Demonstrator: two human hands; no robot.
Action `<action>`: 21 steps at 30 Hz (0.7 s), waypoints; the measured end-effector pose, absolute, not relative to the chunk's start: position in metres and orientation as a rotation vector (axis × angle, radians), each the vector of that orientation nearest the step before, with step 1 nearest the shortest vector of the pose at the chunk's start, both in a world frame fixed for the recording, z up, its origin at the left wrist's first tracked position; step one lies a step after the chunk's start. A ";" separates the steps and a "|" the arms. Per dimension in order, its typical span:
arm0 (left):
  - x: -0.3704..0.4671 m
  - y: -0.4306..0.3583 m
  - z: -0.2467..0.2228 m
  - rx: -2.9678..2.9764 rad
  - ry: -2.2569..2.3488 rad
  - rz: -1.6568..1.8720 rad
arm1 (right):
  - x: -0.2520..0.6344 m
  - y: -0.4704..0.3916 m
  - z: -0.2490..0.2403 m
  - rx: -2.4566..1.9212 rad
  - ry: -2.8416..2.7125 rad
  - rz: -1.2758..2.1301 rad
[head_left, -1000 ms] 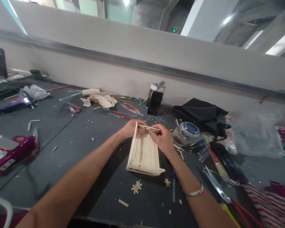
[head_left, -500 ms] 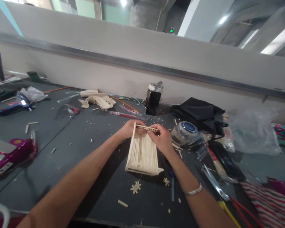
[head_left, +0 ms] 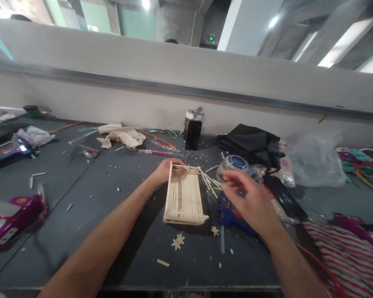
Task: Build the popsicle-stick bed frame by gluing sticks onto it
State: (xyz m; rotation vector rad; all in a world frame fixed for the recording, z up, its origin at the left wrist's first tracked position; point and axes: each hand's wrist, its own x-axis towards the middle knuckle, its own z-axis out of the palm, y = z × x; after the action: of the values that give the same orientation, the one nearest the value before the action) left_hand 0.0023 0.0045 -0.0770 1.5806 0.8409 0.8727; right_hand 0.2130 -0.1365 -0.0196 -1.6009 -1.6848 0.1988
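My left hand grips the far left corner of a small structure of pale wooden sticks, its fingers partly hidden behind the far rail. Rows of sticks form the flat base, with raised rails at both ends. My right hand is off the structure, fingers bent and apart, with nothing visible in it. It hovers beside a clear jar with a blue lid and over a blue glue gun, which it partly covers. Loose sticks lie between the structure and the jar. Small star-shaped stick pieces lie in front.
A phone leans upright at the back. To the right are a black bag, clear plastic, a dark phone and striped cloth. A magenta device and another blue glue gun lie left.
My right hand has let go of the structure's far end and moved right, towards the jar and glue gun. My left hand keeps its hold. The view has shifted slightly.
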 end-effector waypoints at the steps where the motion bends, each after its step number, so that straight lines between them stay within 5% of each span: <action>1: 0.002 0.005 -0.077 1.597 0.840 0.871 | 0.220 -0.153 -0.020 -1.652 -1.683 0.127; 11: 0.003 0.007 -0.079 1.560 0.856 0.849 | 0.271 -0.213 -0.094 -1.854 -1.894 -0.205; 21: 0.002 0.005 -0.077 1.553 0.841 0.859 | 0.270 -0.193 -0.101 -1.920 -1.914 0.047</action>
State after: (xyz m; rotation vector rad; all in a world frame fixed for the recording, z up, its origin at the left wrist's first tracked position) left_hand 0.0018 0.0051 -0.0766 1.5535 0.8408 0.8588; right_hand 0.2701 -0.1934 -0.1006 -1.9201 -1.9139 0.0470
